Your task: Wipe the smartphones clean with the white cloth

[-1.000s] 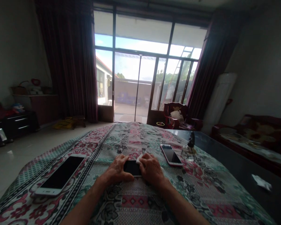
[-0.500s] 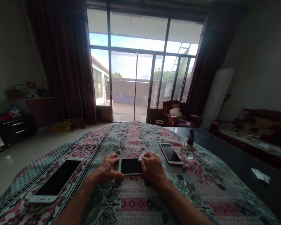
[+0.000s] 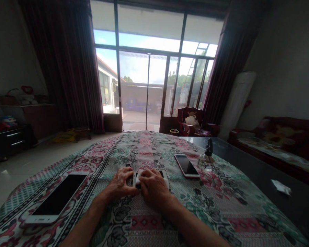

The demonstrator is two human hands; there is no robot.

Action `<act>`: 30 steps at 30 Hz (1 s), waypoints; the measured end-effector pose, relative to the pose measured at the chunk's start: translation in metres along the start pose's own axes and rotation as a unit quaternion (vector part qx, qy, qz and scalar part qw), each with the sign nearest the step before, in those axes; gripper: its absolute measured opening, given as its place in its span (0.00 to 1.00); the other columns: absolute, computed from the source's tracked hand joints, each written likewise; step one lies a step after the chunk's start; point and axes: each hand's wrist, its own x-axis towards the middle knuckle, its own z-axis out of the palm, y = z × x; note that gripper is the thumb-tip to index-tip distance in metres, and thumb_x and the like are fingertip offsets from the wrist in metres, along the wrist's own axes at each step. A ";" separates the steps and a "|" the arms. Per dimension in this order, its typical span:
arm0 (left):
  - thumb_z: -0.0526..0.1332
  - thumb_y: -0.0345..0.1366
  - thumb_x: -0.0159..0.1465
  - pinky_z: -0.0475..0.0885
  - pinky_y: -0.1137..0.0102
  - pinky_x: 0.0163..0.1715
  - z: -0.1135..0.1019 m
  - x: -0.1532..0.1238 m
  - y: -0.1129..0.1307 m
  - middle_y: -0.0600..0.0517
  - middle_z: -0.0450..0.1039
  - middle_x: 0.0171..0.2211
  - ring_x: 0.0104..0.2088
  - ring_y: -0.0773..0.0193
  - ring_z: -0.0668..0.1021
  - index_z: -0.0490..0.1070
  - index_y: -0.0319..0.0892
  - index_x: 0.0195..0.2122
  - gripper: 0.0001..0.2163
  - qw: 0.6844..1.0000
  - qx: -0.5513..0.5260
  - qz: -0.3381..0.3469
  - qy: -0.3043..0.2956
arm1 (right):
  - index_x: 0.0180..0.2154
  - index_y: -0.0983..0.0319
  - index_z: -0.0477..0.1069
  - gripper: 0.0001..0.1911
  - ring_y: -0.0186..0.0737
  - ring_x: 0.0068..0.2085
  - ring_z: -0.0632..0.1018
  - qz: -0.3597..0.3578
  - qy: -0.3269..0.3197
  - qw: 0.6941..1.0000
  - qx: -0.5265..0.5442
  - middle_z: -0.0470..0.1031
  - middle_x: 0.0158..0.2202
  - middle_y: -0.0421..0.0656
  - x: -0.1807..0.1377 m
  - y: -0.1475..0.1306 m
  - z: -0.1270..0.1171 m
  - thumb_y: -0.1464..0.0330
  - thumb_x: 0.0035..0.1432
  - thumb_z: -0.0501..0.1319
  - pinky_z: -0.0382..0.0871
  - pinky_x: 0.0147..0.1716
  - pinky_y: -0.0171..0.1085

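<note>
A white-framed smartphone (image 3: 160, 174) lies flat and sideways on the patterned tablecloth (image 3: 146, 156), its dark screen facing up. My left hand (image 3: 121, 182) holds the phone's left end, thumb at the near corner and fingers at the far one. Bunched in the closed fingers of my right hand (image 3: 154, 188) is a white tissue (image 3: 138, 178), pressed on the screen's left part. That hand covers much of the phone. To the right lies another phone (image 3: 187, 166) with a reddish edge. A larger white phone (image 3: 57, 199) rests at the left, screen up.
Behind the right-hand phone stands a clear glass bottle (image 3: 206, 159) with a black top. A crumpled white tissue (image 3: 281, 187) lies on the dark tabletop (image 3: 262, 178) at the right. Beyond are a wooden armchair (image 3: 190, 120) and glass doors.
My right hand has slid left across the phone's screen with the tissue, from its right end toward its left end. My left hand stays at the phone's left end. The view has shifted slightly.
</note>
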 end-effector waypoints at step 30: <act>0.68 0.45 0.48 0.52 0.63 0.64 -0.016 -0.005 -0.012 0.46 0.55 0.65 0.66 0.51 0.55 0.66 0.43 0.58 0.35 0.992 -0.065 -0.021 -0.107 | 0.35 0.60 0.77 0.10 0.37 0.41 0.74 -0.019 0.012 0.996 0.085 0.78 0.39 0.40 -0.002 0.001 0.007 0.75 0.54 0.58 0.60 0.49 0.36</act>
